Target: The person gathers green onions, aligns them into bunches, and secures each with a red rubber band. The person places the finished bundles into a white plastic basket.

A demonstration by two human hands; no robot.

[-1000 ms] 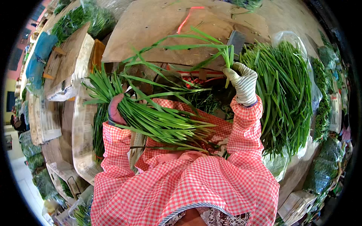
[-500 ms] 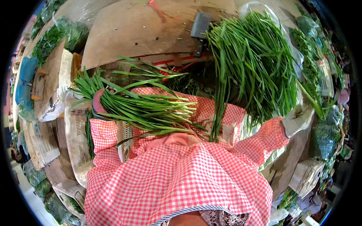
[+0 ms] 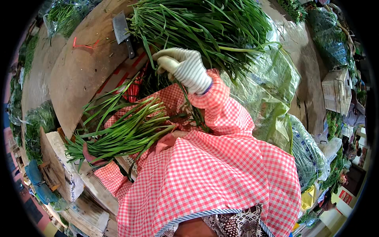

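The right hand (image 3: 184, 68), in a white ribbed glove, reaches to the far side of the scene and sits at the near edge of a large heap of long green chives (image 3: 205, 27); its fingers curl around a few stalks at the heap's base, so the grip is closed on those chives, though how many it holds is hard to tell; the red-and-white checked sleeve (image 3: 221, 106) runs back from the wrist toward the person. The left hand (image 3: 90, 157), in a pink glove, lies low on the left and is mostly hidden beneath a bundle of chives (image 3: 126, 132); its grip looks closed around the cut ends of that bundle, whose leaves fan out to the right and far across the person's lap. A cleaver (image 3: 122, 31) with a dark handle rests on the curved wooden surface (image 3: 75, 75), just left of the heap; a red band (image 3: 85, 44) lies on the same surface, farther left. To the right of the heap, clear plastic sheeting (image 3: 272, 87) spreads beneath the greens; bagged greens (image 3: 308, 154) sit near it on the right.
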